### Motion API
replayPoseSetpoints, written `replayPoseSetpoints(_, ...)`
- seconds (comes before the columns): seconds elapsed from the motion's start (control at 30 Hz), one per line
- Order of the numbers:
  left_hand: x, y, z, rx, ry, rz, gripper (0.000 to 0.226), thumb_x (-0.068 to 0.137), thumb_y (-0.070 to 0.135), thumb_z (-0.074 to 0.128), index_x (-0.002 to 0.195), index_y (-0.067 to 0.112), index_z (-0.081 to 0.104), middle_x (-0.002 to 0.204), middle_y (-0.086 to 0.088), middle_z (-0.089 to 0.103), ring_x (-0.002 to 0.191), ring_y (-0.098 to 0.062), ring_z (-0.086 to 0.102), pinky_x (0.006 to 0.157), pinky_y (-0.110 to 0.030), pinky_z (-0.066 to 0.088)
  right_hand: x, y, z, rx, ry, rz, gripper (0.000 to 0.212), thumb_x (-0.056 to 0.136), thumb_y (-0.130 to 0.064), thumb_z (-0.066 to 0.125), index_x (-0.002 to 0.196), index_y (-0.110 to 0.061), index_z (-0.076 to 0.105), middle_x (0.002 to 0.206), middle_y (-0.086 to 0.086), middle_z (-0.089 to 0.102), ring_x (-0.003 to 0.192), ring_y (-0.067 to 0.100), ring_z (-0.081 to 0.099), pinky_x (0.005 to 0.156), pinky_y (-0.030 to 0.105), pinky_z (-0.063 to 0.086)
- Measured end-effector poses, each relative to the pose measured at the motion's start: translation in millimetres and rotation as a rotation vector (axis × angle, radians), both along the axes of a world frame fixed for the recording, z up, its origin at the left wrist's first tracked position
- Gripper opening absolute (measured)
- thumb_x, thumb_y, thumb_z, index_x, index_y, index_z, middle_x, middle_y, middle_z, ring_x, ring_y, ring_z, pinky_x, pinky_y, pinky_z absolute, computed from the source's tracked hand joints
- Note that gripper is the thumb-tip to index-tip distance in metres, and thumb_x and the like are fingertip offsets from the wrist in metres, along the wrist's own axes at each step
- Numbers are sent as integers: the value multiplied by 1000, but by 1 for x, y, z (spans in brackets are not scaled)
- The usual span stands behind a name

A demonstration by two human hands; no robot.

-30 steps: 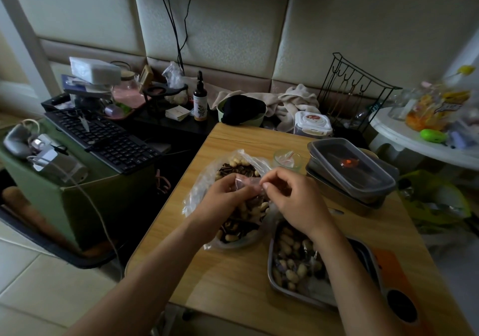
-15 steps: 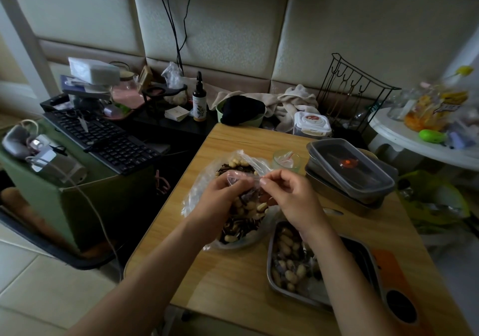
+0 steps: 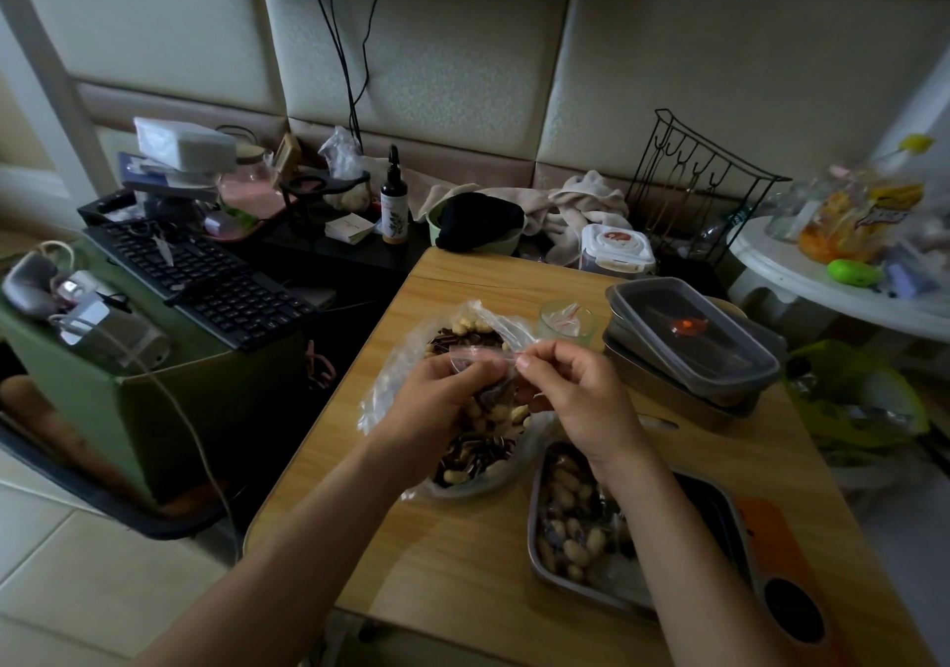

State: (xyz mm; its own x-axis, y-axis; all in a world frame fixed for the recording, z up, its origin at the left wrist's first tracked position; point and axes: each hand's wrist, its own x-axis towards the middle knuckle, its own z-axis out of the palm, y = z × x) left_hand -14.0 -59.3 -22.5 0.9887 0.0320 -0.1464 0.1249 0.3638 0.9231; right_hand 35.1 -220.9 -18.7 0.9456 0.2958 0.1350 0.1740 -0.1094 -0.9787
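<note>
Both hands are working over a clear, crinkly plastic bag [image 3: 390, 373] lying on the pale wood-grain tabletop [image 3: 462, 563], left of centre. The bag is bulging with pale oval peanuts and dark striped seeds. Its long axis is running from the near edge towards the far side, with a loose flap sticking up at the far end.

The left hand [image 3: 442, 404] and right hand [image 3: 576, 399] are hovering just above the bag's middle, fingers curled. They are pinching a thin, glossy plastic strip [image 3: 483, 355] with a pinkish tint between them. The strip is lying roughly level, its long axis pointing left to right across the view. Cannot tell whether it is the bag's own edge.

Just beside the bag, on the near right, a rectangular metal tray [image 3: 540, 571] with rounded corners is holding more peanuts, and the right forearm is crossing over it. Smooth grey lidded boxes [image 3: 694, 342] are sitting stacked at the right edge. A small round glass [image 3: 565, 319] is standing just beyond the bag.

Versus a second ago, the strip is showing more plainly, drawn out straighter between the fingertips. The hands are staying over the same part of the bag. The bag, tray and boxes are sitting where they were.
</note>
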Motion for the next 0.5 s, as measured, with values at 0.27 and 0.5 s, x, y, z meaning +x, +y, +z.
replayPoseSetpoints(0.27,-2,-2,2,33,3,46,14,96,17,66,102,5,72,93,-16,77,80,-27,75,66,-32,62,2,1,-3,-92,-95,-40,12,99,-21,69,90,-19,77,87,-1,77,86,12,73,79,31,60)
replayPoseSetpoints(0.5,-2,-5,1,129,3,113,9,95,20,68,94,12,74,88,-11,78,79,-26,76,64,-32,61,2,4,-7,-167,-157,-71,13,99,-24,68,90,-18,75,85,-2,75,84,12,71,78,33,60)
